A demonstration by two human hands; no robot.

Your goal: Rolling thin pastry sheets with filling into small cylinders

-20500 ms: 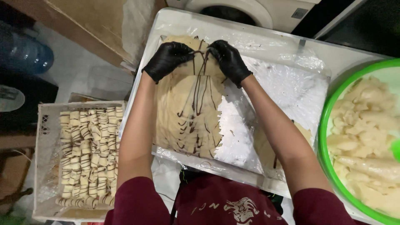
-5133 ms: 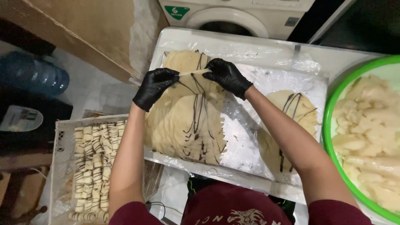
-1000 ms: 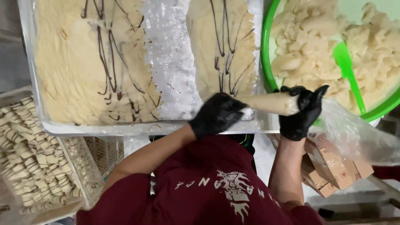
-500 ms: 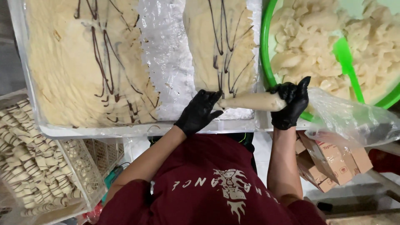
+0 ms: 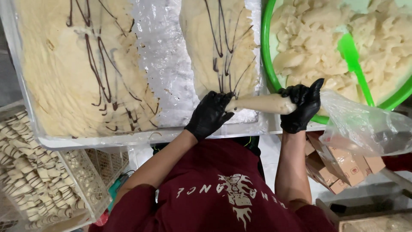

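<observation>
Both my hands wear black gloves and hold a cream-filled piping bag [image 5: 262,104] level over the near edge of a white tray [image 5: 128,139]. My left hand [image 5: 210,118] pinches the bag's tip end. My right hand [image 5: 300,107] grips the thick back end, and the bag's loose clear plastic tail [image 5: 360,126] trails to the right. The tip sits at the near end of a small flat dough sheet [image 5: 223,43] marked with dark chocolate lines. A larger dough sheet [image 5: 64,64] with similar lines lies to the left on the same tray.
A green bowl [image 5: 267,64] of pale dough lumps with a green spatula [image 5: 352,60] stands right of the tray. A white crate [image 5: 92,189] of striped rolled pastries sits lower left. Small cardboard boxes [image 5: 339,169] lie lower right. Crinkled clear film [image 5: 165,64] covers the tray between the sheets.
Five seconds ago both hands worked on the large sheet; now they hold the piping bag. Over the last second the bag has moved up and left, onto the smaller sheet's near end.
</observation>
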